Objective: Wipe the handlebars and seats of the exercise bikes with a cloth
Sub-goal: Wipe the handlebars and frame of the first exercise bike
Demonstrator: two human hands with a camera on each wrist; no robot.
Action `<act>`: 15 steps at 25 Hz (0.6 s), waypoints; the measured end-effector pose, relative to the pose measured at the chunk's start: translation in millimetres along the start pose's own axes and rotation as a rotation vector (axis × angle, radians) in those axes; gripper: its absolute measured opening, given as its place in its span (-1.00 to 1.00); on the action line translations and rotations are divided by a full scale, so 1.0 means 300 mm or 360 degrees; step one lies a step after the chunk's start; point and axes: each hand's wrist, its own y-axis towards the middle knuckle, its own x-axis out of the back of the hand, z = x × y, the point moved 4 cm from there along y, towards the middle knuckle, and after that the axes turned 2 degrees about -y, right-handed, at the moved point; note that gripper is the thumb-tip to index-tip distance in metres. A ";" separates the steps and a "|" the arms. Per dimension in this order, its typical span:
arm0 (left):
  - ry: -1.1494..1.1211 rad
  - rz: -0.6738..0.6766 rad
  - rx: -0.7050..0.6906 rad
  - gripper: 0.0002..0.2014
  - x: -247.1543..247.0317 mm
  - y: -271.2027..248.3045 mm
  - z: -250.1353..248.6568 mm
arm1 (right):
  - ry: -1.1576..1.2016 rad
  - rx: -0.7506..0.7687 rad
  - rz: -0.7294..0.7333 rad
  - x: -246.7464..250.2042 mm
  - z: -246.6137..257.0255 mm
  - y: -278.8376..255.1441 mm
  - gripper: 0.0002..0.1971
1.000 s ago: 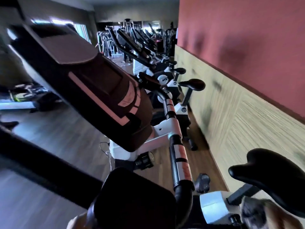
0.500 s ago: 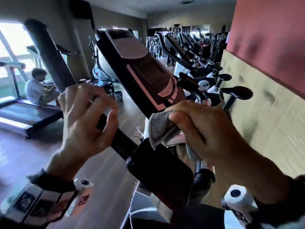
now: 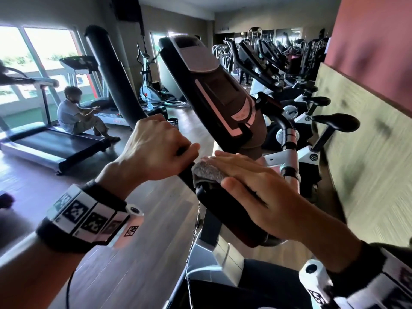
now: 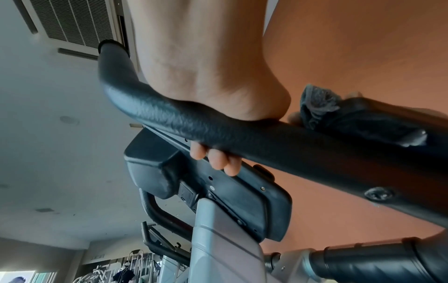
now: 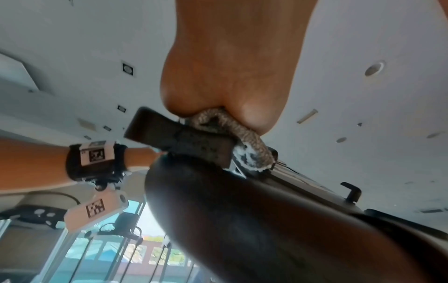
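The nearest exercise bike's black foam handlebar (image 3: pixel 111 81) slants up to the left beside its dark console (image 3: pixel 218 90). My left hand (image 3: pixel 156 148) grips this handlebar (image 4: pixel 194 122), and its fingertips (image 4: pixel 218 159) curl under the tube. Just right of it, my right hand (image 3: pixel 252 175) lies flat with straight fingers and presses a grey cloth (image 3: pixel 207 170) onto the bar's middle clamp. The cloth (image 5: pixel 244 134) bunches under my palm (image 5: pixel 230 67) and shows past the bar (image 4: pixel 317 103). The neighbouring bike's black seat (image 3: pixel 336 122) stands at the right.
More exercise bikes run in a row along the wood-panelled wall (image 3: pixel 367 152) on the right. A treadmill (image 3: pixel 51 146) stands at the left with a person (image 3: pixel 73 112) sitting on its end. An elliptical machine (image 3: pixel 147 85) stands further back. Wooden floor lies between.
My left hand came down from the air and closed round the handlebar. My right hand went from pinching the cloth to laying it flat on the bar. The view swung left.
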 end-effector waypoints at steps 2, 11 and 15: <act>-0.0054 -0.0049 -0.0001 -0.43 -0.002 -0.007 -0.003 | -0.0028 0.0011 -0.0035 -0.009 -0.002 -0.004 -0.53; -0.0036 -0.0170 -0.0025 -0.43 -0.023 -0.013 0.007 | -0.0151 -0.0136 -0.0325 -0.027 0.037 0.044 -0.62; -0.0050 -0.0250 -0.0047 -0.44 -0.024 -0.017 0.006 | -0.0102 0.0026 -0.0203 -0.027 0.013 0.002 -0.63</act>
